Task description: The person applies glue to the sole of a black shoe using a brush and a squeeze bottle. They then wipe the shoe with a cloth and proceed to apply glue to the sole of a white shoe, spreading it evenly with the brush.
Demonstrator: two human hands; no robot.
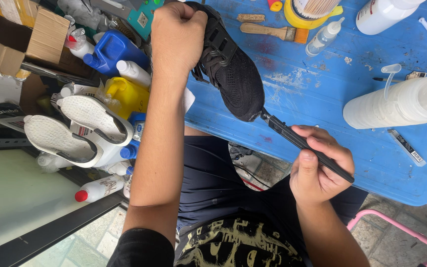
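Our left hand (pixel 176 37) grips one black shoe (pixel 231 66) at twelve o'clock, fingers closed round its heel above a scuffed blue tabletop (pixel 317 94). Two white soles (pixel 75 126) lie at nine. Our right hand (pixel 317 168), fingers wrapped, holds one black tool (pixel 305 144); its tip is hidden at the toe.

We see a blue plastic table (pixel 322 99), its top scuffed and stained with pale patches. On it, at the right, 1 large white bottle (pixel 401 101) lies on its side, with a small black strip (pixel 407 146) near it. Farther off stand a wooden paintbrush (pixel 273 31), a small wooden block (pixel 251 18), 1 small clear dropper bottle (pixel 323 37), a yellow tub (pixel 305 17) and another white bottle (pixel 384 14).
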